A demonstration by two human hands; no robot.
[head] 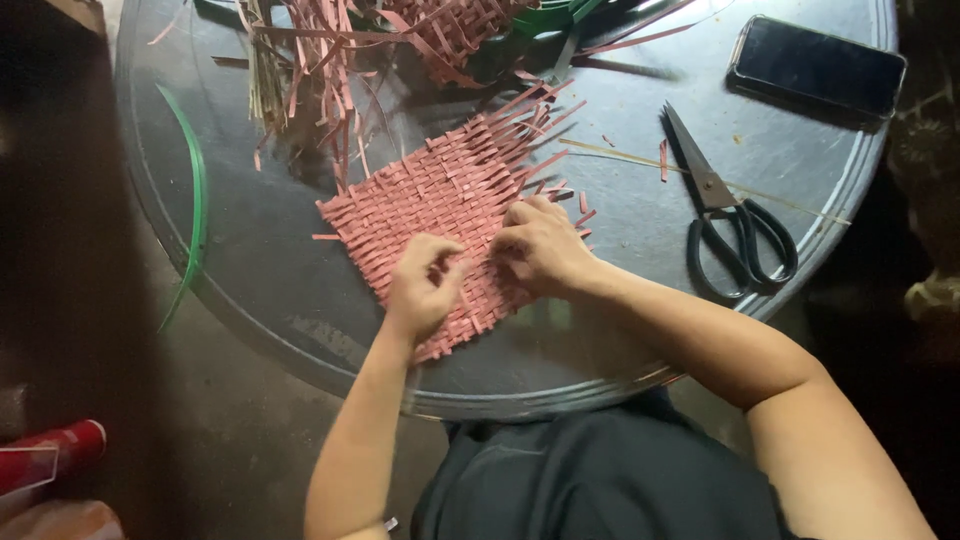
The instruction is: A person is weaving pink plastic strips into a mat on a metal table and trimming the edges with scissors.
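Note:
A flat pink woven mat made of thin strips lies on a round grey metal table. My left hand rests on the mat's near edge, fingers curled and pinching the strips there. My right hand presses on the mat's right side, fingertips on the weave close to the left hand. Loose strip ends stick out from the mat's far right corner.
Black-handled scissors lie to the right of the mat, a dark phone beyond them. A heap of pink strips and another woven piece sits at the table's far side. A green strip curves along the left. A red object is on the floor.

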